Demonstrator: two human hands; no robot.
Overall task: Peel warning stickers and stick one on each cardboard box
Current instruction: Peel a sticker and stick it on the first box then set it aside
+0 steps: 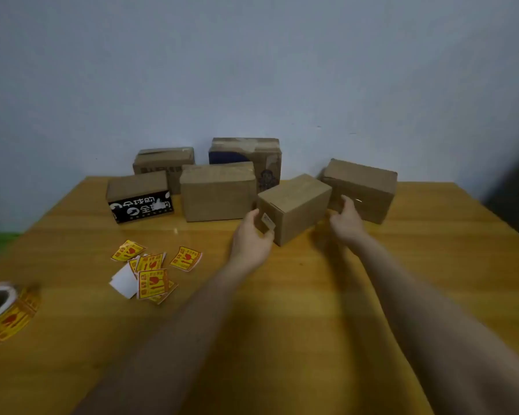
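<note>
Now both hands bracket one small plain brown cardboard box (294, 205) on the yellow wooden table (282, 310).
Far left lies the roll of yellow-and-red warning stickers (3, 310), then loose yellow-and-red peeled-off stickers (153, 269) scattered near the table's middle-left; left hand (252, 238) touches the box's near-left face, fingers loosely curved; right hand (346, 220) reaches its right side, fingers together, grip unclear; five more cardboard boxes (218, 191) crowd behind.

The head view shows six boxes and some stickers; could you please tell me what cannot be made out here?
- Sticker roll: cut off by the left edge.
- Loose stickers: print too blurred to read.
- Rear box: lower part hidden by front boxes.
- Small box: right hand's grip on it unclear.
</note>
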